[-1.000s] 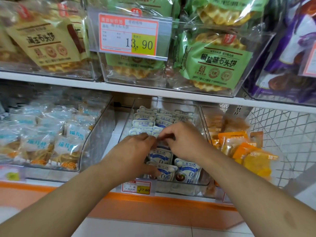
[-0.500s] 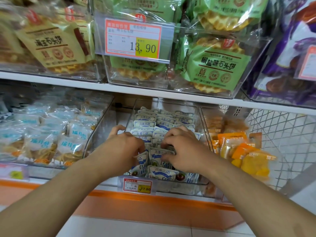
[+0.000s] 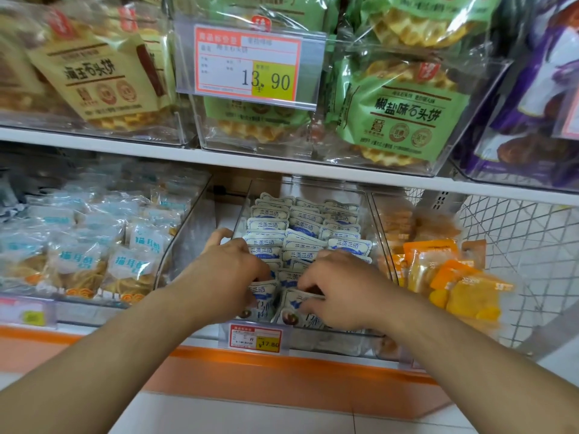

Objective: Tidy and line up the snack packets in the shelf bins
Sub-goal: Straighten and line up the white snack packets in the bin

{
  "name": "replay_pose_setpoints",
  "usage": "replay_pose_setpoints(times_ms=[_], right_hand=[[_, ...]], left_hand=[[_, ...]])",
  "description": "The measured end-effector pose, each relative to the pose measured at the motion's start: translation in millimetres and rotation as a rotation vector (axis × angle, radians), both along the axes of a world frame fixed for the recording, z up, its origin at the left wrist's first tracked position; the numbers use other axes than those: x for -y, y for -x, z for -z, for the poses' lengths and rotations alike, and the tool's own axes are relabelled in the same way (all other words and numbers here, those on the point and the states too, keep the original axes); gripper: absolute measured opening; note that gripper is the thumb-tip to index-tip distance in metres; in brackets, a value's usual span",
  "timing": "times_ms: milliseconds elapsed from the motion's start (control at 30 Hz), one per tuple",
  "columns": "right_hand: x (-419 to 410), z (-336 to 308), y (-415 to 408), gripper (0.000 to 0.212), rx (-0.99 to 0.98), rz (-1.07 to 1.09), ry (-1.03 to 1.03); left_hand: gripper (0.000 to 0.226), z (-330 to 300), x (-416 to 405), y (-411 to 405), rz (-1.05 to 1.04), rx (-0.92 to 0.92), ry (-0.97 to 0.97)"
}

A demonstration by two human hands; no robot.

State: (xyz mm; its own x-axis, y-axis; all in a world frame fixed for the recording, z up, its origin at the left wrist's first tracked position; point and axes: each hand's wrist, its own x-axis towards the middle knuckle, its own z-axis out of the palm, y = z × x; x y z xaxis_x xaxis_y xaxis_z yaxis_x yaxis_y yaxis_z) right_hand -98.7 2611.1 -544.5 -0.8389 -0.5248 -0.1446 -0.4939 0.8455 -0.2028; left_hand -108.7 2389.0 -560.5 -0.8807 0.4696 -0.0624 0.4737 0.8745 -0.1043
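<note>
Both forearms reach in from the bottom corners of the frame and meet at the clear bin (image 3: 371, 214) in the lower middle. The left hand (image 3: 228, 277) lies knuckles up over the bin's left front part, its fingers curled down among the white-and-blue packets (image 3: 300, 233), one fingertip lifted over the bin's left wall. It seems to grip a front packet (image 3: 261, 297), though the palm hides the contact. The right hand (image 3: 341, 289) sits just beside it, wrist bent, fingers and thumb pinching the top edge of another front packet (image 3: 297, 308).

The packets stand in three rows running from the front of the bin toward the back, each upright on its short edge, printed face turned to the viewer, long axis vertical and leaning slightly back. The rear ones are lined up; those under the hands tilt unevenly.

Room is tight: clear walls close both sides, and the white shelf board (image 3: 219, 158) hangs low above the rear rows. A red-framed price tag (image 3: 255, 337) clips onto the front lip. Left of centre a neighbouring bin (image 3: 175, 258) holds pale blue packs; at the right, orange packs (image 3: 445, 270) lie against a wire basket (image 3: 526, 245)
</note>
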Motion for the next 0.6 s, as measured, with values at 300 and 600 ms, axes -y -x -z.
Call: replay_pose_setpoints(times_ms=[300, 600], right_hand=[[0.4, 9.8, 10.3, 0.009, -0.215, 0.026, 0.000], [0.9, 13.8, 10.2, 0.029, -0.150, 0.028, 0.009]], left_hand=[[0.033, -0.5, -0.3, 4.1, 0.001, 0.014, 0.016], [0.024, 7.5, -11.6, -0.7, -0.084, -0.062, 0.163]])
